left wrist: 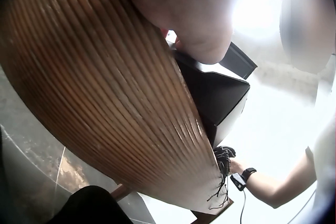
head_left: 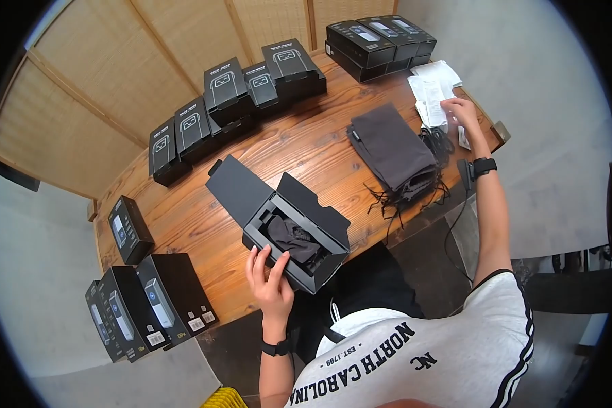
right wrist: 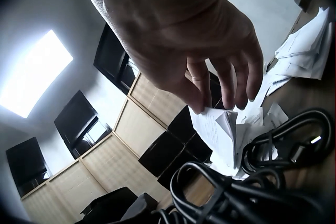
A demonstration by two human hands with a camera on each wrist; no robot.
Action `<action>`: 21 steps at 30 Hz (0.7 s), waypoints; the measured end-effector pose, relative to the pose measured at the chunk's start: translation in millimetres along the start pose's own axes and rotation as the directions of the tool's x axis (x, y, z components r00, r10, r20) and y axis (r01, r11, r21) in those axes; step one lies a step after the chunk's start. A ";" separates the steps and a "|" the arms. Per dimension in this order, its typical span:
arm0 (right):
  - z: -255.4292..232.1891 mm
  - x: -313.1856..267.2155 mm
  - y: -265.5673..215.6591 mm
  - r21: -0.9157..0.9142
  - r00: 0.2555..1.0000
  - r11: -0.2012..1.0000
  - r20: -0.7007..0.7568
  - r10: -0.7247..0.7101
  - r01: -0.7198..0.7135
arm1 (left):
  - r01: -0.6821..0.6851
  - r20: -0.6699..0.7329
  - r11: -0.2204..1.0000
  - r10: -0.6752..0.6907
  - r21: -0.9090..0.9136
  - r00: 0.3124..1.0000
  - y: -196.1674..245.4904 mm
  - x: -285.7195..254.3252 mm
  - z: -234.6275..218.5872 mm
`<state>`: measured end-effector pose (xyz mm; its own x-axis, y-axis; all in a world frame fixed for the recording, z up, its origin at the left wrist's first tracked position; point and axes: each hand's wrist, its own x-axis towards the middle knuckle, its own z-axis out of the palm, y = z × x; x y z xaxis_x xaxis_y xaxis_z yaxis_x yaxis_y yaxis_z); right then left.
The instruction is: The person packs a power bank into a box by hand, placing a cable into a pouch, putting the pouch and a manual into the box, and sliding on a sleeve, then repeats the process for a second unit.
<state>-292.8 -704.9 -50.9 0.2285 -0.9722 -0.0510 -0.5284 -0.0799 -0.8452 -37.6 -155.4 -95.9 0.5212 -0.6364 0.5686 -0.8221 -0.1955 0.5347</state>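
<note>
An open black box [head_left: 257, 239] stands at the table's near edge, its lid and flaps folded outward. Inside lies a dark cloth pouch [head_left: 289, 234]. My left hand [head_left: 272, 289] holds the box's near-left wall, fingertips at the rim; in the left wrist view this hand is blurred. At the table's right end, my right hand [right wrist: 210, 61] pinches a folded paper leaflet [right wrist: 216, 132] by its top edge between thumb and finger. More white leaflets [head_left: 430, 92] lie loosely stacked beyond it. Coiled black cables [right wrist: 210, 192] lie close below the hand.
A stack of dark drawstring pouches [head_left: 394, 146] lies right of the open box. Several closed black boxes [head_left: 224, 85] line the table's back edge, with another stack [head_left: 381, 44] at the back right. Further product boxes [head_left: 160, 299] stand at the left end.
</note>
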 end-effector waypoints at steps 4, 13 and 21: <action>-17.4 3.7 5.9 0.305 0.997 0.951 -0.046 0.064 -0.047 | 0.000 0.008 1.000 0.000 0.006 1.000 0.4 0.2 -0.7; -86.1 33.9 104.1 -0.397 0.965 0.891 -0.224 0.138 -0.219 | 0.002 0.009 1.000 -0.002 0.010 1.000 0.9 -0.6 -0.1; -13.0 -38.7 2.9 -0.155 0.896 0.897 -0.103 -0.432 0.415 | -0.007 -0.012 1.000 0.007 -0.014 1.000 -0.6 1.6 -1.5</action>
<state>-313.8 -670.4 -44.5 0.3491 -0.8592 0.3740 -0.5056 -0.5088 -0.6968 -36.0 -155.2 -94.4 0.5181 -0.6285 0.5802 -0.8226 -0.1801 0.5394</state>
